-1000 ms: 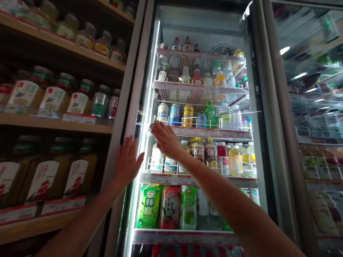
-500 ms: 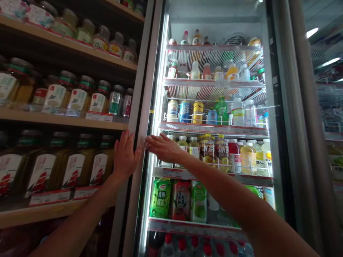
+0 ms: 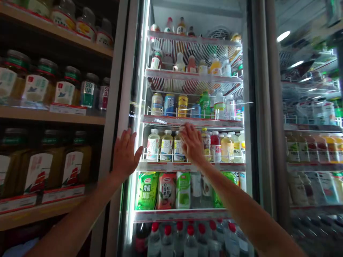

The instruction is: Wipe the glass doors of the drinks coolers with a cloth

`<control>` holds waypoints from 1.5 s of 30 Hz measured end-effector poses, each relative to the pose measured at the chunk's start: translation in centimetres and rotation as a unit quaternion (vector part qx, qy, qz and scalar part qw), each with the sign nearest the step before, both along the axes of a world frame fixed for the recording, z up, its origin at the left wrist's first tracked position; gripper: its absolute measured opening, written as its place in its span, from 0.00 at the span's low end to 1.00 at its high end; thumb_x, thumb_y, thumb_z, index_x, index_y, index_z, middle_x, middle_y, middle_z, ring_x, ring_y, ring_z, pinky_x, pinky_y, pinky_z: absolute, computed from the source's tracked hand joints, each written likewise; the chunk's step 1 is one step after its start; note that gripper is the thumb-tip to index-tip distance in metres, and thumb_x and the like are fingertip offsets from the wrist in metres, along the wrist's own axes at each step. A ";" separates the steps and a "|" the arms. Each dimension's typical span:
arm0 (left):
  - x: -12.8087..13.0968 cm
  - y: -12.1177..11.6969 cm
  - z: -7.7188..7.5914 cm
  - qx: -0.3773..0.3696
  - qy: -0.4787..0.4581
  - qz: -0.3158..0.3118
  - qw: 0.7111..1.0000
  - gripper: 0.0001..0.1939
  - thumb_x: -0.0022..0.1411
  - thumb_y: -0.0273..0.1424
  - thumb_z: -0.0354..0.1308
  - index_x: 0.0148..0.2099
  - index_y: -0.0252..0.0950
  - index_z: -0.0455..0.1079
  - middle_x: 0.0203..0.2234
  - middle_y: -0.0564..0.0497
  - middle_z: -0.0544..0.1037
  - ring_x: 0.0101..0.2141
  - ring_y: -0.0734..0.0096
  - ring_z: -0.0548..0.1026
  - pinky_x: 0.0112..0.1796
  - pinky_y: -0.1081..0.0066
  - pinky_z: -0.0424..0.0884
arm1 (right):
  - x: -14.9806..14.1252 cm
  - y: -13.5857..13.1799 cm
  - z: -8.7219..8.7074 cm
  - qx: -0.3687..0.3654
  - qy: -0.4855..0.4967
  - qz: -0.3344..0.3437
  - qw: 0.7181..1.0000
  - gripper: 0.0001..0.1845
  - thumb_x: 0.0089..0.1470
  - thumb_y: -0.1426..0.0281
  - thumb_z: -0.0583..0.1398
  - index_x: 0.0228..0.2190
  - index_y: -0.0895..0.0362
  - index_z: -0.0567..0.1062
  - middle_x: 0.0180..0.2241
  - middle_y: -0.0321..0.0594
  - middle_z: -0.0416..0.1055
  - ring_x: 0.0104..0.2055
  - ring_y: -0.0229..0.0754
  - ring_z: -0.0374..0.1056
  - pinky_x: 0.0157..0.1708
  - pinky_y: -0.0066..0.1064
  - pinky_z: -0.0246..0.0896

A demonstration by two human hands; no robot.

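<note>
In the head view, the right hand (image 3: 191, 144), slightly blurred, is reaching upward with fingers extended, gripping nothing visible. It is hiding the middle of a bottle row, overlapping the right edge of a white-labelled bottle (image 3: 178, 146) just left of its fingers; I cannot tell whether they are touching. That bottle is standing upright, cap up, its long axis running vertically. The left hand (image 3: 124, 153) is opening flat, thumb apart, holding nothing, and overlapping the metal frame (image 3: 127, 100); contact is staying unclear. Below both hands, red-capped bottles (image 3: 190, 232) are running off the bottom edge.
</note>
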State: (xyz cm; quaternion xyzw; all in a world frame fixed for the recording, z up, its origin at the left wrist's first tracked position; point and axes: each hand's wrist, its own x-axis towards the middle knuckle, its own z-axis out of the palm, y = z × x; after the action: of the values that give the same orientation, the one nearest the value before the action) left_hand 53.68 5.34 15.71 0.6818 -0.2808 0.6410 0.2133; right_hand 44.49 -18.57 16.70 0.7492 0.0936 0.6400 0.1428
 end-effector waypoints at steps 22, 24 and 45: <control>-6.1 -15.1 -6.5 0.148 -0.080 -0.118 0.979 0.29 0.60 0.37 0.49 0.63 0.37 0.49 0.60 0.43 0.56 0.62 0.62 0.48 0.60 0.55 0.39 | -9.2 -17.8 -8.1 0.116 -0.096 -0.061 0.987 0.25 0.55 0.71 0.49 0.56 0.52 0.60 0.61 0.45 0.52 0.63 0.46 0.46 0.57 0.50 0.51; -6.5 -15.7 -6.9 0.150 -0.073 -0.123 0.978 0.29 0.61 0.37 0.49 0.62 0.37 0.49 0.60 0.43 0.56 0.62 0.62 0.47 0.60 0.56 0.39 | -9.1 -18.7 -7.8 0.194 -0.179 -0.063 0.962 0.25 0.56 0.70 0.48 0.56 0.55 0.58 0.62 0.48 0.48 0.64 0.47 0.44 0.57 0.52 0.50; -3.9 -12.2 -11.3 0.157 -0.067 -0.111 0.979 0.27 0.60 0.35 0.50 0.60 0.35 0.53 0.57 0.41 0.60 0.61 0.61 0.51 0.59 0.53 0.41 | -5.7 -9.7 -9.3 0.056 -0.019 -0.031 0.998 0.36 0.54 0.73 0.49 0.61 0.50 0.43 0.63 0.41 0.44 0.65 0.47 0.40 0.59 0.51 0.44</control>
State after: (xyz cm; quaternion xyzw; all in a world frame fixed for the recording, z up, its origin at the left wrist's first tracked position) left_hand 49.83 -6.82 4.44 0.6272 -0.4656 0.6052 0.1537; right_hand 38.83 -28.23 7.43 0.7466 0.0319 0.6533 0.1218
